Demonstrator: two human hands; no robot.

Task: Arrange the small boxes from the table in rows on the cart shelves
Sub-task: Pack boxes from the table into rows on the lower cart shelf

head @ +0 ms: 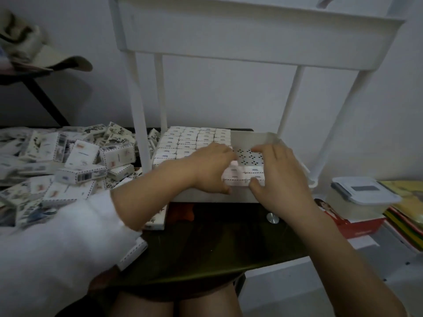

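A white cart stands on the dark table; its lower shelf (249,138) holds several small white boxes (194,137) standing in tight rows at the back and left. At the shelf's front, both hands close around a small cluster of boxes (246,173). My left hand (210,168) grips the cluster's left side, thumb at the front edge. My right hand (279,177) holds its right side, thumb on the front face, fingers curled over the back. The perforated shelf floor (246,155) shows just behind the cluster.
A loose heap of small boxes (68,161) covers the table's left part. The cart's upper shelf (251,37) hangs above on white posts (139,115). To the right stand a lidded plastic container (361,195) on a red box and stacked coloured folders (407,223).
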